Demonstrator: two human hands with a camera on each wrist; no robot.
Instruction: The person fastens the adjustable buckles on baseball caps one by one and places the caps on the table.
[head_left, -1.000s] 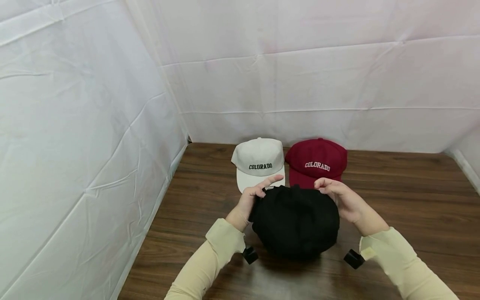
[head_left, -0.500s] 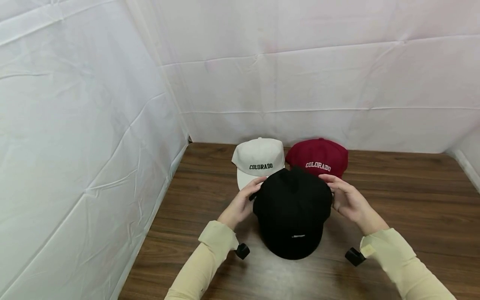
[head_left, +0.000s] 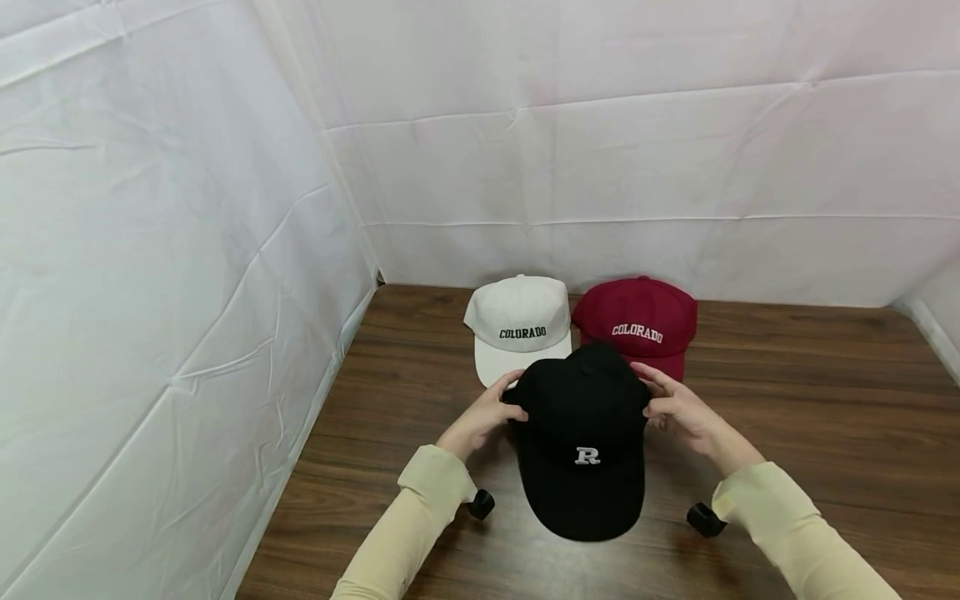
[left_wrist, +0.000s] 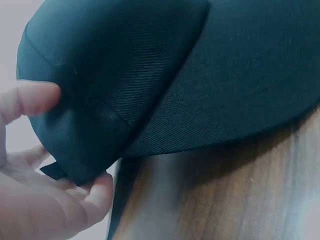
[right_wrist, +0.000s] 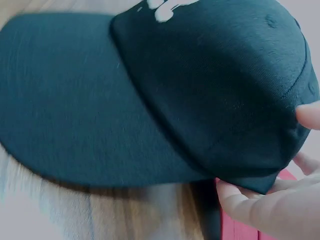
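Observation:
A black baseball cap [head_left: 581, 417] with a white letter R on its front is held between both hands, its brim pointing toward the person. My left hand [head_left: 483, 417] pinches the cap's left side; in the left wrist view its thumb [left_wrist: 40, 97] lies on the outside while other fingers reach under the edge. On the opposite side my right hand [head_left: 686, 418] grips in the same way, with a fingertip [right_wrist: 309, 115] on the crown in the right wrist view. Behind it sit a white cap [head_left: 520, 312] and a dark red cap [head_left: 637, 312], both lettered COLORADO.
The caps are over a dark wood-grain table [head_left: 795, 400]. White cloth sheets [head_left: 637, 158] hang along its back and left side. Each wrist carries a small black camera, such as the left one's camera [head_left: 481, 504].
The black cap has tipped so its brim and R now show, where earlier mostly its plain crown did. Both hands stay at its sides; the white and red caps have not moved.

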